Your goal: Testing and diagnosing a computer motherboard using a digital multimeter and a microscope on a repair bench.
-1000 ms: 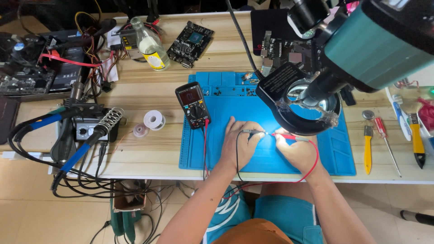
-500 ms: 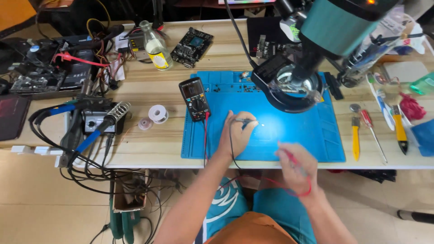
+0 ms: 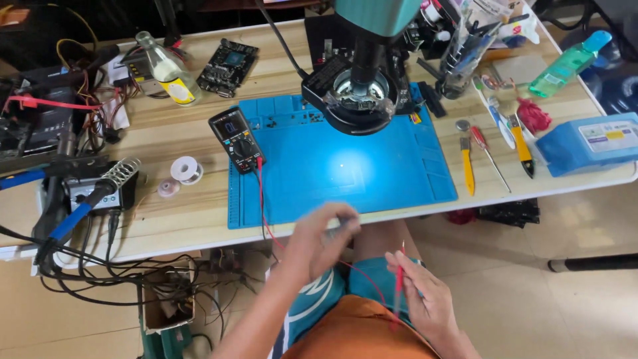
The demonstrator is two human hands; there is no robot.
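pale wooden workbench (image 3: 166,219) fills the upper part of the view, with tiled floor showing below its front edge. a blue silicone repair mat (image 3: 345,166) lies in the middle of the bench, and a teal microscope with a ring light (image 3: 359,93) stands over the mat's far side.

the person's left hand (image 3: 322,239) hangs just off the near edge of the mat, blurred; its fingers are curled around a dark probe (image 3: 342,225), though how tightly cannot be told. ahead of this hand and slightly to its left, a black multimeter (image 3: 236,139) rests across the mat's left border, with red and black leads (image 3: 260,193) running from it back over the bench edge toward the hand.

the right hand (image 3: 425,299) is lower and nearer the body, over the lap, well apart from the bench. its fingers pinch a red probe (image 3: 399,282) that stands nearly upright, with a red wire trailing from it toward the left hand.

farther left of the left hand sit a small solder spool (image 3: 185,169) and a soldering iron stand with a coiled holder (image 3: 116,176), amid a tangle of black cables. ahead and to the right of the right hand, screwdrivers with yellow and red handles (image 3: 495,149) lie beside the mat, and a blue box (image 3: 585,143) sits at the bench's right end. a glass bottle (image 3: 167,70) and a green circuit board (image 3: 227,61) lie at the far left.
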